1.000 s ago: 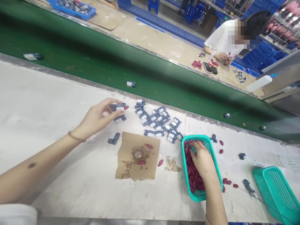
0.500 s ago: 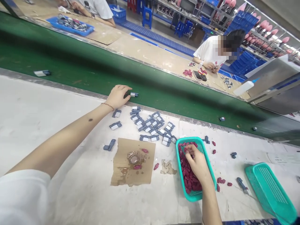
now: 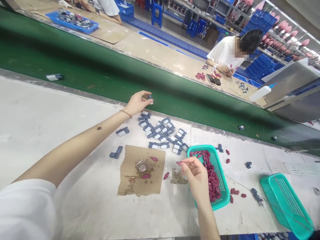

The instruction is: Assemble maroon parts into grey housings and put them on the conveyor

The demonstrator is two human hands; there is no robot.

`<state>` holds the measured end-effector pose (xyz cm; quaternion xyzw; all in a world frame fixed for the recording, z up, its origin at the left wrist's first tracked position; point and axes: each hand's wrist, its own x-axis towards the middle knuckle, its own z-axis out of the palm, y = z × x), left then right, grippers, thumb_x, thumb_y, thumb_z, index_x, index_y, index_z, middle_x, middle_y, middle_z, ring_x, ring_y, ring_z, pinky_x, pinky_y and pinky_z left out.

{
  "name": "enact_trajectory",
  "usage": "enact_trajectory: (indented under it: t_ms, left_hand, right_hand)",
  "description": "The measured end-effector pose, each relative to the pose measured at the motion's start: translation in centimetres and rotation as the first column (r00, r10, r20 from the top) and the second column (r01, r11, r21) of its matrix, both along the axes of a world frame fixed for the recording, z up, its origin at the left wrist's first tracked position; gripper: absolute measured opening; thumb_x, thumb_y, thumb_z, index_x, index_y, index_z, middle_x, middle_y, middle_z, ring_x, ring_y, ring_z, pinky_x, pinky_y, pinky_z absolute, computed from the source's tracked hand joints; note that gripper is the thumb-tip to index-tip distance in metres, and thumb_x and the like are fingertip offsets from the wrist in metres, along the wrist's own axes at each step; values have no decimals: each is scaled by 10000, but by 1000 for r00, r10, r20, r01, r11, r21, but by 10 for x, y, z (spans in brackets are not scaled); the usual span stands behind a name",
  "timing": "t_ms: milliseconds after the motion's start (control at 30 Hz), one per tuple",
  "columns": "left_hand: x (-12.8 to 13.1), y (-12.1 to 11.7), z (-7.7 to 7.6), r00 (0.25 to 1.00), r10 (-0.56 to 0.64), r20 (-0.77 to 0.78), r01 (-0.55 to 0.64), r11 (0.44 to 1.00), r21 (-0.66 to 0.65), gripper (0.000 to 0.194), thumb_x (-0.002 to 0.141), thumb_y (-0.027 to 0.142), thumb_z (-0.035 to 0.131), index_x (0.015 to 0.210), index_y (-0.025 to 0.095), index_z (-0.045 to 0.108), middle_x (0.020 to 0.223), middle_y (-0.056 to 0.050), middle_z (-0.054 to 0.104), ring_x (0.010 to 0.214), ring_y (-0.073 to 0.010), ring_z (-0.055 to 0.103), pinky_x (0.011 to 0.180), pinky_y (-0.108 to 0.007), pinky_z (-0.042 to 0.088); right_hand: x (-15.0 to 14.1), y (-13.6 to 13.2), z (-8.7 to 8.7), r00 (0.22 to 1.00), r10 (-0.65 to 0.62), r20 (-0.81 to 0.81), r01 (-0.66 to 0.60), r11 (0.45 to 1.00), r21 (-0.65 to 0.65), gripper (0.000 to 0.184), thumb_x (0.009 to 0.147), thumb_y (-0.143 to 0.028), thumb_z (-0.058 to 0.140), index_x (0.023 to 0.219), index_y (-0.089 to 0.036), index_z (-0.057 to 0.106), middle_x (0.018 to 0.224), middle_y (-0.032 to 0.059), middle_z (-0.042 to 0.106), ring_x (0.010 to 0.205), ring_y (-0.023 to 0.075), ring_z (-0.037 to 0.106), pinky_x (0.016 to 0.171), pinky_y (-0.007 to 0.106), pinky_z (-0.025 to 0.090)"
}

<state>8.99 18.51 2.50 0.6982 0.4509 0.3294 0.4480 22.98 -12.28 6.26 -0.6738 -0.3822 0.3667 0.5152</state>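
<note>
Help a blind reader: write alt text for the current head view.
The person's right hand pinches a maroon piece by a teal basket of similar pieces; the left hand holds a blue-gray part at a green belt.

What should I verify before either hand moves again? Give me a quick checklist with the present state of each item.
1. Right grip has a red piece: ok, pinched at the fingertips.
2. Left grip has a dark piece: ok, between thumb and fingers, partly hidden.
3. Dark piece lifted off the green belt: cannot tell from this one view.
4. Cardboard free of loose pieces: not ok, two red pieces lie on it.
5. More red pieces in the turquoise basket: ok, many inside.
6. Right grip's height above the basket rim: cannot tell, though the hand overlaps the rim in view.
</note>
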Motion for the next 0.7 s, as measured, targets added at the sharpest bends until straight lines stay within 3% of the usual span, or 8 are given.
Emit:
enact_trajectory:
  t_ms: [133, 167, 233, 300, 333, 500, 700]
  left_hand:
    - [-28, -50, 8, 985, 2, 170, 44, 963, -267, 174, 867, 287, 578, 847, 122, 629, 765, -53, 632, 616, -134, 597, 638, -276, 536]
    - [-37, -64, 9, 974, 7, 226, 79, 927, -368, 161, 863, 274, 599, 814, 124, 627, 735, -44, 627, 594, -122, 589, 610, -254, 531]
    - [-54, -93, 9, 933, 59, 354, 176, 784, -595, 123, 835, 242, 659, 803, 128, 624, 740, -32, 633, 584, -101, 585, 580, -214, 517]
    - [-70, -117, 9, 902, 118, 416, 241, 662, -710, 139, 801, 243, 710, 805, 133, 624, 779, -26, 646, 611, -94, 603, 561, -188, 500]
    - [-77, -127, 9, 898, 125, 422, 250, 645, -722, 159, 785, 256, 729, 810, 136, 628, 799, -24, 651, 637, -99, 617, 573, -188, 501]
    - [-97, -159, 4, 917, 75, 392, 241, 679, -693, 344, 689, 276, 798, 975, 170, 640, 891, -16, 668, 811, -167, 662, 787, -295, 524]
    - [-100, -179, -9, 946, 50, 319, 174, 755, -632, 361, 659, 367, 791, 878, 177, 574, 841, -15, 643, 737, -172, 640, 663, -295, 515]
  right_hand:
    - [-33, 11, -13, 974, 170, 149, -167, 985, -29, 149, 891, -292, 550, 803, -199, 625, 737, 23, 682, 649, 157, 624, 568, 243, 469]
    - [-40, 15, -17, 949, 231, 213, -230, 973, -31, 147, 903, -264, 529, 811, -199, 624, 760, 31, 688, 684, 165, 635, 604, 254, 480]
    - [-51, 22, -26, 878, 337, 340, -347, 937, -32, 163, 925, -217, 485, 827, -202, 614, 792, 43, 685, 735, 178, 642, 672, 275, 490]
    - [-58, 30, -36, 796, 408, 447, -439, 898, -37, 192, 949, -200, 439, 839, -210, 596, 794, 48, 667, 750, 185, 635, 692, 285, 491]
    - [-60, 34, -40, 753, 430, 498, -473, 880, -45, 207, 960, -202, 420, 840, -213, 588, 791, 51, 657, 750, 190, 629, 688, 288, 490]
    - [-67, 45, -55, 554, 470, 688, -540, 831, -133, 279, 991, -207, 350, 807, -217, 559, 755, 57, 632, 729, 210, 602, 661, 305, 485]
    - [-68, 46, -60, 441, 472, 763, -569, 805, -169, 285, 994, -179, 335, 796, -214, 537, 729, 45, 615, 694, 205, 597, 679, 312, 490]
